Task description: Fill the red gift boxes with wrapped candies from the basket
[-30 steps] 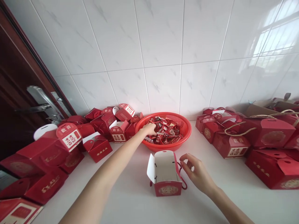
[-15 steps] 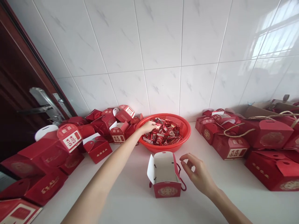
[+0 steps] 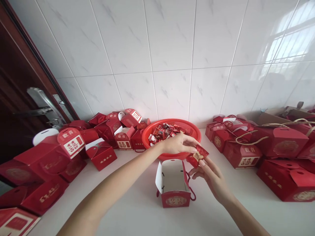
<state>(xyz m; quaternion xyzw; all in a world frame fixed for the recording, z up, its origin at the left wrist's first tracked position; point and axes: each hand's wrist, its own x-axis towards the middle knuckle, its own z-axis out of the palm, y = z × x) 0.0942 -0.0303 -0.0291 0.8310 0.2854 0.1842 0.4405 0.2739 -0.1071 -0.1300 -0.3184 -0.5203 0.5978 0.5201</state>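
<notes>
A red packet (image 3: 197, 156) with gold print is between my two hands, just right of the open box. The fingertips of my left hand (image 3: 177, 144) pinch its left side, in front of the basket. My right hand (image 3: 213, 175) grips the lower right part with thumb and fingers. Below them stands an open red box (image 3: 176, 200) with a white inside, raised flaps and dark red cord handles; nothing shows inside it. Behind it, the red plastic basket (image 3: 147, 128) holds many small red wrapped sweets (image 3: 164, 130), partly covered by my left hand.
Many red gift boxes (image 3: 103, 158) are piled on the left of the white table (image 3: 137, 209), beside a dark door (image 3: 22, 72). More boxes (image 3: 285, 141), some with rope handles, stand on the right. A tiled wall (image 3: 169, 95) rises behind.
My left hand has left the basket's sweets and moved right to my right hand. A red packet is now between them, and my right hand has closed on it.
</notes>
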